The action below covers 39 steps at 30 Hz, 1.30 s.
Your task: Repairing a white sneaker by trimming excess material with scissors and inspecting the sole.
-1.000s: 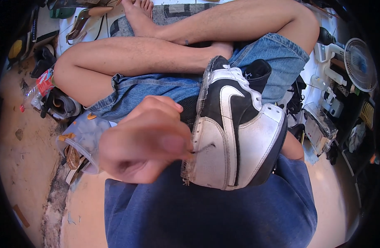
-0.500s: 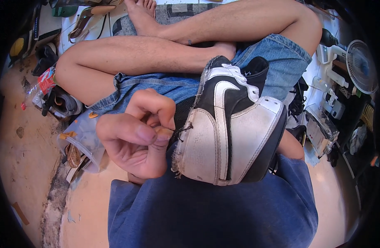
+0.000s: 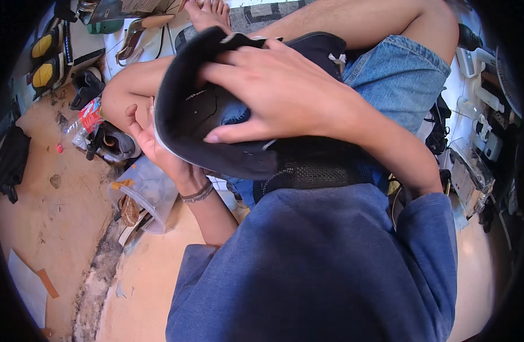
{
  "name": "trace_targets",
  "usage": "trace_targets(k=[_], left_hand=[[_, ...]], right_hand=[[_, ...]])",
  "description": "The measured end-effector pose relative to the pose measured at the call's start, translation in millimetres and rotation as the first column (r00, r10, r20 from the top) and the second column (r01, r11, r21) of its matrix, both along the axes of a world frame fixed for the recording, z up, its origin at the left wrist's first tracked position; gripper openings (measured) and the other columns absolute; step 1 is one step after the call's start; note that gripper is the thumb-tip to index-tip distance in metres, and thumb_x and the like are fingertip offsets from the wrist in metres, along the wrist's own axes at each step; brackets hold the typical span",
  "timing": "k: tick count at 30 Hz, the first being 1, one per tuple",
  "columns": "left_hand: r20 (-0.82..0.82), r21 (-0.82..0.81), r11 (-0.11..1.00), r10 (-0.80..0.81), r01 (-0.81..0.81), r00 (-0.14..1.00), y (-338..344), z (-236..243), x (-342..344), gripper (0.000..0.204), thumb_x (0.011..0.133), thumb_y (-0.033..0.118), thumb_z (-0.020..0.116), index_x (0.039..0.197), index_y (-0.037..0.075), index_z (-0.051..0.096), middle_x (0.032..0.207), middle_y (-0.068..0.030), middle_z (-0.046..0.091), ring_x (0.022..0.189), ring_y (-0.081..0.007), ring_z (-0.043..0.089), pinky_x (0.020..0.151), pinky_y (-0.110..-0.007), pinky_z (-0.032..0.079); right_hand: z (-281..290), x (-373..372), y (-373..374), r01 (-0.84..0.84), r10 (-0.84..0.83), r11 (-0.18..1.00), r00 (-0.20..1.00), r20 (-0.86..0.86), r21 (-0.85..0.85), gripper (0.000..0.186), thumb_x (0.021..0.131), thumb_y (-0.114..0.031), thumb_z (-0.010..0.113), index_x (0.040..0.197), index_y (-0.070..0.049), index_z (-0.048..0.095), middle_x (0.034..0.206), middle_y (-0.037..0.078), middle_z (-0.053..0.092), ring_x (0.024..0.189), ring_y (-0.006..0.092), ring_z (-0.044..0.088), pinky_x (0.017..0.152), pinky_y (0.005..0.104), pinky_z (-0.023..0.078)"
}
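The black-and-white shoe upper (image 3: 176,122) is held over my lap with its dark lining facing up. My left hand (image 3: 150,137) supports it from the outer left side; some fingers show loosely curled, the rest are hidden behind it. My right hand (image 3: 273,94) reaches across into the upper, fingers spread against the lining and thumb apart, pointing left. The upper's far fingertips are partly in shadow. Beneath sits black mesh fabric (image 3: 313,174) over my denim shorts (image 3: 407,85).
At left lie yellow-and-black soles (image 3: 45,74), a plastic bottle (image 3: 79,128), a grey shoe (image 3: 119,142) and a clear tub (image 3: 153,219). Tools (image 3: 142,31) lie beyond my legs. At right are a fan (image 3: 507,85), white appliances (image 3: 473,102) and a clear box (image 3: 467,176).
The upper has turned from its white outer side to its lining and shifted up-left. My right hand has appeared inside it; my left hand has gone from the stitched edge to behind the upper.
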State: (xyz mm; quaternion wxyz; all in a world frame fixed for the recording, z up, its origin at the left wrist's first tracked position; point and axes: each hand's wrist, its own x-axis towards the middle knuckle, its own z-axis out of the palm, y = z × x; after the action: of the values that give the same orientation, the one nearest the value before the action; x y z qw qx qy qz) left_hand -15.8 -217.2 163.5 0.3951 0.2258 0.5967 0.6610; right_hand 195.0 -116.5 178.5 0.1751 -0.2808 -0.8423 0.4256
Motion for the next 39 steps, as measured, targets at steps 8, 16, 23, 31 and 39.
trace_targets(k=[8,16,23,31,39], left_hand=[[-0.074,-0.021,0.995,-0.104,0.102,0.992,-9.6,-8.9,-15.9,0.059,0.093,-0.002,0.062,0.143,0.009,0.031,0.127,-0.0208,0.059,0.116,-0.0298,0.064,0.100,-0.042,0.055],[-0.198,-0.113,0.984,-0.161,0.140,0.967,-10.5,-25.6,-23.4,0.057,0.094,0.005,0.064,0.143,0.008,0.034,0.121,-0.0151,0.057,0.118,-0.0269,0.061,0.103,-0.036,0.051],[0.022,-0.150,0.975,-0.162,0.163,0.987,22.8,-50.8,8.7,0.048,0.095,0.011,0.061,0.138,0.005,0.039,0.121,-0.0143,0.057,0.113,-0.0238,0.060,0.101,-0.034,0.049],[0.165,-0.156,0.960,-0.207,0.233,0.964,49.1,-54.7,31.8,0.041,0.097,0.017,0.058,0.133,0.002,0.045,0.122,-0.0135,0.057,0.108,-0.0202,0.059,0.098,-0.031,0.046],[0.050,-0.101,0.859,-0.500,0.503,0.864,52.2,12.3,53.5,0.071,0.089,0.047,0.063,0.135,-0.005,0.048,0.127,-0.0155,0.057,0.109,-0.0196,0.059,0.098,-0.032,0.044]], right_hand=[[-1.3,-19.0,6.9,-0.080,0.064,0.986,0.992,0.113,0.144,0.069,0.081,-0.051,0.073,0.126,-0.002,0.057,0.114,0.015,0.066,0.110,0.0302,0.063,0.088,0.0496,0.049],[12.5,-19.2,5.2,-0.005,-0.012,0.971,0.997,0.071,0.240,0.056,0.076,-0.046,0.077,0.112,-0.005,0.066,0.106,0.011,0.068,0.106,0.0264,0.063,0.094,0.0488,0.043],[44.4,-1.8,33.7,-0.096,0.086,0.976,0.994,0.061,0.193,0.052,0.075,-0.040,0.078,0.113,-0.007,0.066,0.106,0.008,0.065,0.107,0.0257,0.059,0.093,0.0479,0.041],[47.0,33.2,73.6,-0.170,0.145,0.971,0.978,0.151,0.166,0.056,0.075,-0.041,0.079,0.118,-0.008,0.064,0.111,0.009,0.062,0.109,0.0279,0.057,0.092,0.0423,0.042],[27.9,48.9,69.6,-0.176,0.153,0.981,0.959,0.238,0.078,0.050,0.079,-0.037,0.078,0.116,-0.006,0.064,0.112,0.013,0.062,0.106,0.0332,0.058,0.092,0.0416,0.046]])
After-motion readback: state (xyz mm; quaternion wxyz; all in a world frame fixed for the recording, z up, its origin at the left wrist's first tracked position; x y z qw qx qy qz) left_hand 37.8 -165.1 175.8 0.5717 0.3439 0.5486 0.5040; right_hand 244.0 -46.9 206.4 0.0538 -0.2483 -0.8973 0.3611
